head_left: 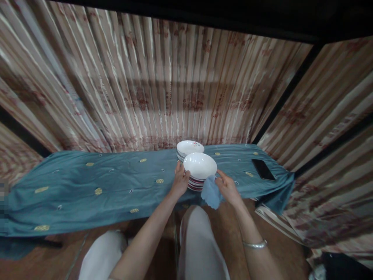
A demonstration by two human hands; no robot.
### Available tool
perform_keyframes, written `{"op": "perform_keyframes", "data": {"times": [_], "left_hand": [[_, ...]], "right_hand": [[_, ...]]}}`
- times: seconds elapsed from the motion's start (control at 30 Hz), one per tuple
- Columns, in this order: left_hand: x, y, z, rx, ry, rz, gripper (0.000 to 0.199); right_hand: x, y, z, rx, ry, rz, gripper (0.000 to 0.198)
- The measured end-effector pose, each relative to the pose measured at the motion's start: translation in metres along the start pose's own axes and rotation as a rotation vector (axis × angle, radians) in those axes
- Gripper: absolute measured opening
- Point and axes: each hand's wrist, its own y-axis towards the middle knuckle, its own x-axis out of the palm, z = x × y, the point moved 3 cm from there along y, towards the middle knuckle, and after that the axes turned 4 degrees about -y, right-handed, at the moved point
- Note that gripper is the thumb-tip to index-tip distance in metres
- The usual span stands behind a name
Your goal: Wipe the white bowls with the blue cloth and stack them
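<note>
A white bowl (200, 166) tops a stack of bowls (195, 184) whose sides show dark red bands. My left hand (181, 182) grips its left rim, thumb at the near side. On the right side, my right hand (229, 186) has a light blue cloth (211, 192) pinched in its fingers, the fingertips close against the bowl's edge. The cloth hangs over the front of the stack and hides part of it. Just behind stands a second stack of white bowls (190, 147) with a red floral print inside the top one.
A teal patterned cloth (116, 182) covers the long, narrow table. Toward its right end lies a black phone (263, 169). Pleated printed curtains (163, 85) hang behind and at the sides, with dark frame bars (287, 93). My knees (199, 237) are below the front edge.
</note>
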Motion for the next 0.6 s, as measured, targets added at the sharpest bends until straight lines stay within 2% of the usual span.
{"op": "perform_keyframes", "data": {"times": [0.1,0.3,0.5,0.6], "left_hand": [[0.001,-0.001,-0.001,-0.019,-0.042,-0.008,0.053],[0.004,-0.001,-0.005,-0.179,-0.156,0.074,0.06],[0.006,-0.001,0.0,-0.143,-0.3,0.027,0.061],[0.003,-0.005,-0.003,-0.209,-0.319,0.05,0.065]], "right_hand": [[0.001,-0.002,-0.001,0.011,0.01,-0.008,0.063],[0.003,-0.005,-0.003,0.053,0.028,0.0,0.067],[0.003,-0.008,-0.001,0.084,0.057,0.028,0.073],[0.003,-0.015,0.001,0.135,0.108,0.044,0.086]]}}
